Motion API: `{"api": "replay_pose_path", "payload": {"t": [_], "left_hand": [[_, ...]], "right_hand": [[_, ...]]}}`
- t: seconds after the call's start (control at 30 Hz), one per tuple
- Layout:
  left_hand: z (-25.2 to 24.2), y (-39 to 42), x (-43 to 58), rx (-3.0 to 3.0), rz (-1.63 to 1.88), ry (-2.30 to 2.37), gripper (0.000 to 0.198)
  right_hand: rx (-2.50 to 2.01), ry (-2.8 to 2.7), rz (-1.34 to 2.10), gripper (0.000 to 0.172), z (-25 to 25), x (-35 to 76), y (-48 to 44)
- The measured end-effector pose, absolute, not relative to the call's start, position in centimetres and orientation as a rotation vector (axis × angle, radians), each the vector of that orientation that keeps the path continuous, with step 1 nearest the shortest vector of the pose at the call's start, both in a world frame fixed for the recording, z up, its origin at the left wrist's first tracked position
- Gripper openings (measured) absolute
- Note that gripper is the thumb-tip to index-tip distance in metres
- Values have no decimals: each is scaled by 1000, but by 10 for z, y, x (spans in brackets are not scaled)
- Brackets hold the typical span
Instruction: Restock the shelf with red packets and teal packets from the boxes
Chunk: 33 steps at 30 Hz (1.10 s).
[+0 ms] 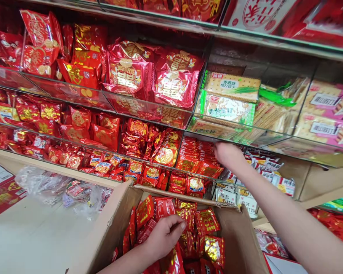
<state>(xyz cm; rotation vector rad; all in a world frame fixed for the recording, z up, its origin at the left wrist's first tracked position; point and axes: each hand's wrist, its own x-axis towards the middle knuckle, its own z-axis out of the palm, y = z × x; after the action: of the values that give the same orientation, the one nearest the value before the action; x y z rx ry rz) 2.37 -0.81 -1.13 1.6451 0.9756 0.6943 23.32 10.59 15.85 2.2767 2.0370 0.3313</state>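
Observation:
My left hand is inside an open cardboard box, over a pile of shiny red snack packets with gold print. Its fingers are curled in and the thumb lies against them; whatever they may hold is hidden. My right hand reaches to the lower shelf, at the right end of a compartment of neatly stacked red packets. Its fingertips are blurred and partly out of sight, so their grip cannot be made out. White biscuit packets lie just right of that hand, below my forearm.
Clear dividers and a shelf lip separate the snacks. Above are large red packs and green-edged cracker packs. Plastic bags lie on a pale surface left of the box. A wooden shelf edge runs behind them.

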Motion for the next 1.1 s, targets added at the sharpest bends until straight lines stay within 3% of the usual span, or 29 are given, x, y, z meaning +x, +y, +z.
{"api": "replay_pose_path", "payload": {"t": [0.07, 0.17, 0.23, 0.27, 0.4, 0.57, 0.67, 0.77, 0.87, 0.97, 1.1], "left_hand": [[-7, -7, 24, 1612, 810, 1031, 27], [-2, -5, 26, 1553, 952, 1114, 24], [-1, -4, 27, 1519, 994, 1143, 21], [-1, -4, 28, 1499, 1005, 1144, 21], [1, -1, 25, 1341, 1032, 1035, 24], [10, 2, 16, 1220, 849, 804, 28], [14, 4, 13, 1175, 830, 818, 25], [14, 8, 12, 1128, 805, 839, 30], [10, 10, 13, 1114, 793, 863, 31], [4, 7, 16, 1130, 769, 866, 31], [-2, -1, 21, 1179, 684, 853, 27]], "right_hand": [[2229, 2390, 121, 32, 146, 214, 54], [2223, 2525, -697, 31, 107, 184, -21], [2153, 2444, -1115, 58, 76, 169, -53], [2149, 2389, -1253, 63, 62, 163, -62], [2300, 2302, -1543, 51, 31, 162, -65], [2325, 2401, -1784, 31, 46, 181, -61], [2240, 2476, -1674, 28, 69, 192, -62], [2291, 2633, -1348, 26, 98, 208, -53], [2487, 2736, -548, 32, 124, 227, -27], [2391, 2548, 298, 30, 139, 238, 12], [2229, 2155, 630, 32, 142, 237, 70]]}}
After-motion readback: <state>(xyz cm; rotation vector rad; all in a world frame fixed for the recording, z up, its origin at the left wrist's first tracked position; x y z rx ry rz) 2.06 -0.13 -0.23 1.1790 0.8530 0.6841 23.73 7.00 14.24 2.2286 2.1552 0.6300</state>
